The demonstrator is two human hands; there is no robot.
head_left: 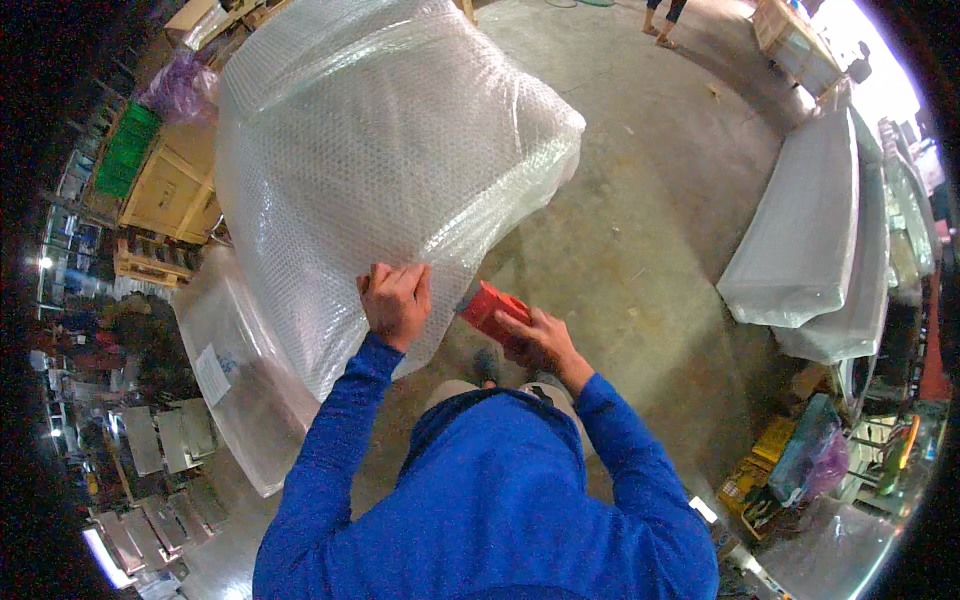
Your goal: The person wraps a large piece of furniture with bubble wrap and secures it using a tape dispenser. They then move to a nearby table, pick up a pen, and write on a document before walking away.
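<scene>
A large bulky item wrapped in clear bubble wrap (370, 150) stands in front of me and to the left. My left hand (398, 302) is closed on the near part of that wrap, its fingers curled in against the film. In my right hand (540, 342) is a red tape dispenser (493, 312), gripped from the right side. Its grey front end points toward the wrap, close beside the film. What the bubble wrap covers is blurred by the film.
A film-wrapped flat package (245, 370) with a white label leans at the left, near a wooden crate (172, 190). Long wrapped pieces (800, 220) stand at the right. Yellow crates (758, 465) sit at lower right. Another person's legs (664, 22) show at the far end of the concrete floor (650, 250).
</scene>
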